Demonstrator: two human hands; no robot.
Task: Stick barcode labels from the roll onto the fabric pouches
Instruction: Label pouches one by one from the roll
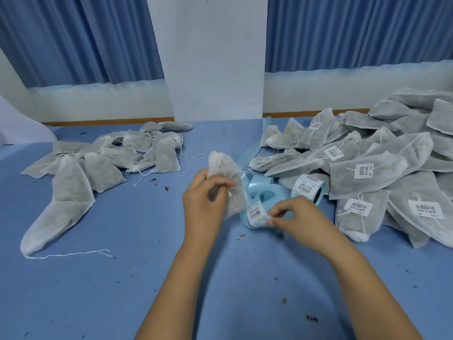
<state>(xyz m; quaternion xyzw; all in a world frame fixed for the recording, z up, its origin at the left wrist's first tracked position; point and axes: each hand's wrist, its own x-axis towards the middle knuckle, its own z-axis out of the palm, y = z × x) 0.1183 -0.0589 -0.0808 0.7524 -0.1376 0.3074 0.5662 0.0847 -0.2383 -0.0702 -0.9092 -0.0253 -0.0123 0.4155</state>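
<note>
We see the left hand (204, 200) gripping a gauzy, lumpy white pouch (229, 182) mid-table while right hand (297, 218) pinches a glossy barcode label (257, 214) off the blue liner (259, 200) beside the roll (308, 188).

We seem to be in a small packing workroom: a blue-covered table (122, 241) heaped with filled fabric pouches (367, 173), a label roll (307, 186), and blue curtains (85, 38) along the wall.
</note>
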